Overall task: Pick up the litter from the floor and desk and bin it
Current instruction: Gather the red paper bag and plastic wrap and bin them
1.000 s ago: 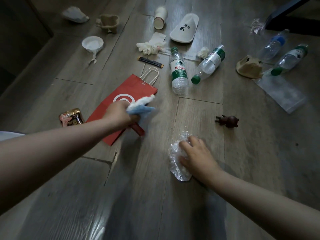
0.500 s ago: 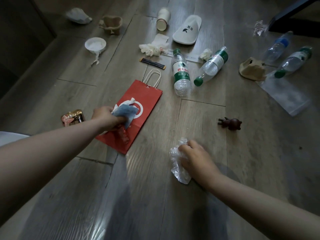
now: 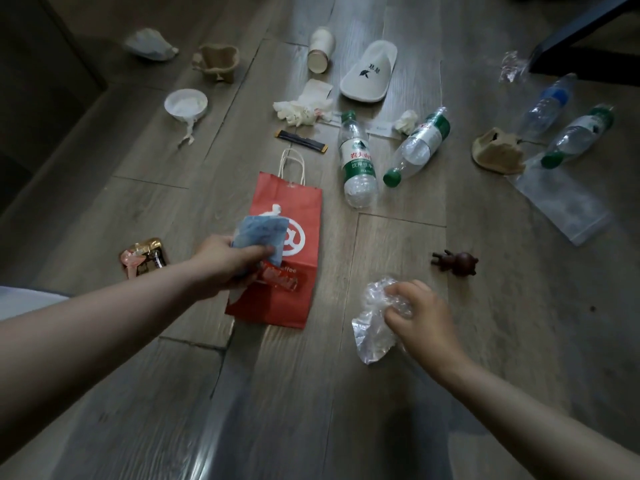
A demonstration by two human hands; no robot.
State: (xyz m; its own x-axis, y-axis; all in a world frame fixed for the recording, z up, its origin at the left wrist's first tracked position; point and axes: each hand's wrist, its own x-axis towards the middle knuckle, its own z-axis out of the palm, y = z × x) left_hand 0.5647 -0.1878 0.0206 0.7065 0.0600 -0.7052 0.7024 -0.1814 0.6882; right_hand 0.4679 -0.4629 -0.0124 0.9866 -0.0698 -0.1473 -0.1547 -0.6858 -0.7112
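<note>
Grey plank floor (image 3: 104, 209), strewn with litter.

Far left: white wrapper (image 3: 150, 45), crumpled; gold wrapper (image 3: 143, 257), flat; white lid (image 3: 186, 103); cardboard holder (image 3: 216, 62).

Left hand (image 3: 227, 263): fingers and thumb curled, pinching blue packet (image 3: 261, 237) and red wrapper (image 3: 280, 277) together, over the lower half of red bag (image 3: 294, 209). Bag lies flat, handles pointing away from the person.

Beyond bag: black sachet (image 3: 301, 142); tissue wad (image 3: 301, 110); paper cup (image 3: 320, 50), on its side; white slipper (image 3: 369, 72).

Right of bag: green-cap bottle (image 3: 358, 161) and second bottle (image 3: 417, 147), both lying down, near each other.

Right hand (image 3: 420, 313): fingers curled round clear film (image 3: 375, 323), crumpled, low at the floor right of the bag; contact with the floor cannot be told. Brown figurine (image 3: 457, 261) just beyond.

Far right: cardboard scrap (image 3: 498, 152); clear pouch (image 3: 561, 202); third bottle (image 3: 576, 135); blue-cap bottle (image 3: 547, 105); plastic scrap (image 3: 512, 65) beside dark furniture leg (image 3: 581, 26).
</note>
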